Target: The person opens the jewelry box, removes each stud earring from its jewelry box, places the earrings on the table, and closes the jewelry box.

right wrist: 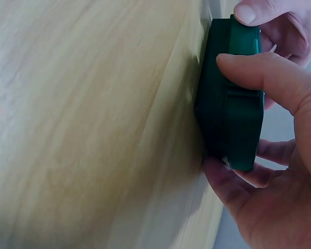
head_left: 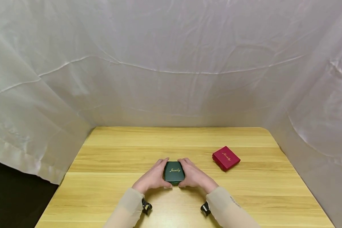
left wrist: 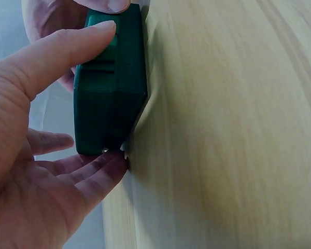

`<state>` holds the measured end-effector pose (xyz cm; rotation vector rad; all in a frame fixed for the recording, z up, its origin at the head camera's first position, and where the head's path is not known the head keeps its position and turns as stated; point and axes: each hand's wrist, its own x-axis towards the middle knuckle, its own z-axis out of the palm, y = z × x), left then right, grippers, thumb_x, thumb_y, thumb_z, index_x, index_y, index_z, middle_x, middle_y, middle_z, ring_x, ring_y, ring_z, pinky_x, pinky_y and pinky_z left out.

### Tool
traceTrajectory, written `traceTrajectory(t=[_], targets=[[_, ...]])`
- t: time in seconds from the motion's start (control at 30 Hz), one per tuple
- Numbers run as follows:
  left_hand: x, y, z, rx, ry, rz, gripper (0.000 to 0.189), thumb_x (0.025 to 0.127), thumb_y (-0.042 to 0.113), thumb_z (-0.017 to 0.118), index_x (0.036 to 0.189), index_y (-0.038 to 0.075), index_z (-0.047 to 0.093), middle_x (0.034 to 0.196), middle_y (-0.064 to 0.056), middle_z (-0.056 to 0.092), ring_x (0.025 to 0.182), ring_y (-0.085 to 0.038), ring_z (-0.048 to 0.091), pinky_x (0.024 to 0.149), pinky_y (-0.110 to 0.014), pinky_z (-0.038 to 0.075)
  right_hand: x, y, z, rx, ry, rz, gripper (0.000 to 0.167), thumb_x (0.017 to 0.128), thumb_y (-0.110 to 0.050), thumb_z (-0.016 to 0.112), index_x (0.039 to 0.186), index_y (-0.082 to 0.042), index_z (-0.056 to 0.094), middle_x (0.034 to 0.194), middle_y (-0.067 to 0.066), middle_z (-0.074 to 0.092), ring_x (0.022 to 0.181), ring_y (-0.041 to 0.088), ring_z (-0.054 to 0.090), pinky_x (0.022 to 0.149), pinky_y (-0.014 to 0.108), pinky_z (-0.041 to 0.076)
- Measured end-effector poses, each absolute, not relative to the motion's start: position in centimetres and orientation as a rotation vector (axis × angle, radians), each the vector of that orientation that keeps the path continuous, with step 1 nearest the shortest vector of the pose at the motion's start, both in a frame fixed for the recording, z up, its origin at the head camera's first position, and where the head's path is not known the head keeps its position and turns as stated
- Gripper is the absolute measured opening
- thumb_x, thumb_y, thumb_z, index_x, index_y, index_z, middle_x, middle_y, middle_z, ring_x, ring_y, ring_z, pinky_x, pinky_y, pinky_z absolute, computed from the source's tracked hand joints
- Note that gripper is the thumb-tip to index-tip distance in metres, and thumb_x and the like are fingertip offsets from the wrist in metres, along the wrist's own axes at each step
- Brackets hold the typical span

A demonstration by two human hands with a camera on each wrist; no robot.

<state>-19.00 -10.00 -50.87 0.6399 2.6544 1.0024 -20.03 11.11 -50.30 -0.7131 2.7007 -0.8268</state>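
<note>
A dark green jewelry box (head_left: 174, 172) with gold "Jewelry" lettering on its lid lies between both hands on the table. My left hand (head_left: 153, 177) grips its left side, thumb on the near face and fingers along the side. From the right, my right hand (head_left: 196, 176) holds it the same way. In the left wrist view the left thumb presses the front of the green box (left wrist: 111, 98), near a ribbed band. The right wrist view has the right thumb on that front face of the box (right wrist: 230, 109), which appears closed.
A red jewelry box (head_left: 226, 158) with gold lettering sits at an angle to the right, beyond the right hand. The light wooden table (head_left: 117, 158) has pale cloth (head_left: 171, 95) hanging behind it and at both sides. Black wrist cameras are strapped beneath both sleeves.
</note>
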Motion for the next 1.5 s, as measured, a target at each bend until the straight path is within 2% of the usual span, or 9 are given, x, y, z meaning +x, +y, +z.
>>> traceTrajectory(t=[0.27, 0.5, 0.7, 1.07, 1.5], targets=[[-19.4, -9.9, -51.0, 0.637, 2.67, 0.985, 0.099, 0.069, 0.025, 0.09, 0.146, -0.002, 0.035, 0.132, -0.015, 0.046, 0.108, -0.023, 0.053, 0.094, -0.043, 0.046, -20.2, 11.0, -50.2, -0.711, 2.672, -0.794, 0.097, 0.059, -0.005, 0.09, 0.141, 0.001, 0.038, 0.129, 0.014, 0.045, 0.114, 0.027, 0.048, 0.097, 0.044, 0.043], [-19.5, -9.9, -51.0, 0.652, 2.663, 0.983, 0.099, 0.067, 0.022, 0.09, 0.145, -0.003, 0.036, 0.131, -0.015, 0.048, 0.11, -0.024, 0.053, 0.097, -0.043, 0.045, -20.5, 11.5, -50.3, -0.702, 2.651, -0.772, 0.098, 0.057, -0.002, 0.089, 0.141, -0.005, 0.037, 0.126, 0.013, 0.045, 0.111, 0.025, 0.048, 0.094, 0.043, 0.044], [-19.5, -10.1, -51.0, 0.703, 2.662, 0.969, 0.097, 0.064, 0.016, 0.092, 0.143, -0.003, 0.038, 0.13, -0.014, 0.049, 0.112, -0.024, 0.053, 0.098, -0.043, 0.044, -20.6, 11.5, -50.6, -0.743, 2.669, -0.711, 0.099, 0.059, -0.005, 0.089, 0.142, -0.005, 0.035, 0.126, 0.012, 0.045, 0.111, 0.024, 0.047, 0.096, 0.042, 0.044], [-20.3, -10.2, -51.1, 0.735, 2.642, 0.985, 0.087, 0.061, 0.016, 0.092, 0.134, 0.0, 0.046, 0.121, -0.008, 0.053, 0.104, -0.019, 0.054, 0.095, -0.039, 0.045, -20.7, 11.3, -51.3, -0.79, 2.717, -0.602, 0.101, 0.061, -0.012, 0.089, 0.143, -0.005, 0.032, 0.128, 0.013, 0.044, 0.113, 0.024, 0.045, 0.098, 0.04, 0.043], [-20.8, -10.4, -50.8, 0.738, 2.638, 0.932, 0.086, 0.06, 0.016, 0.092, 0.133, 0.0, 0.049, 0.117, -0.006, 0.056, 0.098, -0.017, 0.055, 0.09, -0.037, 0.047, -20.5, 11.2, -51.1, -0.796, 2.729, -0.591, 0.101, 0.06, -0.012, 0.09, 0.143, -0.004, 0.032, 0.127, 0.014, 0.045, 0.112, 0.024, 0.045, 0.098, 0.039, 0.043]])
